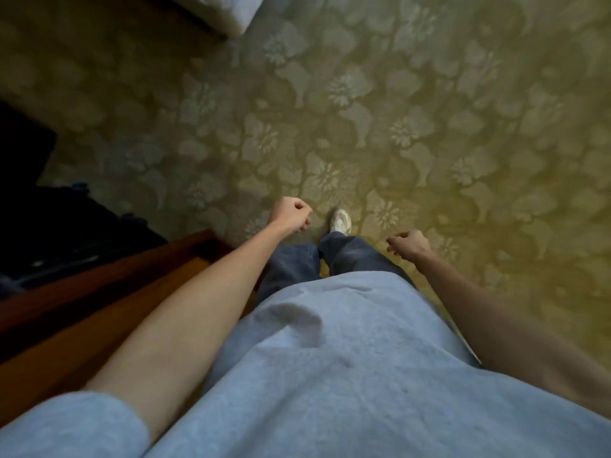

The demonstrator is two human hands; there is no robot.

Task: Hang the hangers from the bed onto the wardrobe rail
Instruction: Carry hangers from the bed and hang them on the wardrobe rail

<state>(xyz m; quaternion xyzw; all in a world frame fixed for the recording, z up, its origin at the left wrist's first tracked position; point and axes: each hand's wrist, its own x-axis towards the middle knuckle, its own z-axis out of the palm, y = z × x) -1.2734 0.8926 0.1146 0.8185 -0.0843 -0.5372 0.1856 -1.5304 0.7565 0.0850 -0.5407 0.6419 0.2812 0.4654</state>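
1. Head view, looking straight down: a floral-patterned carpet [396,110] in yellow-green is seen across most of the floor.
2. The left hand [291,214] is held low in front of the body; its grip is loosely curled and nothing is held in it.
3. The right hand [410,246] is held low at the other side, well apart from the left; its grip is likewise loosely curled, with nothing in it.
4. A white shoe [340,221] is seen between the two hands, below blue trouser legs [347,252].
5. A corner of the bed [228,11], covered in pale fabric, is seen at the top edge.
6. No hangers can be made out; their place cannot be told.
7. Brown wooden furniture [99,292] is noted just beside the left forearm, with a dark area behind it.
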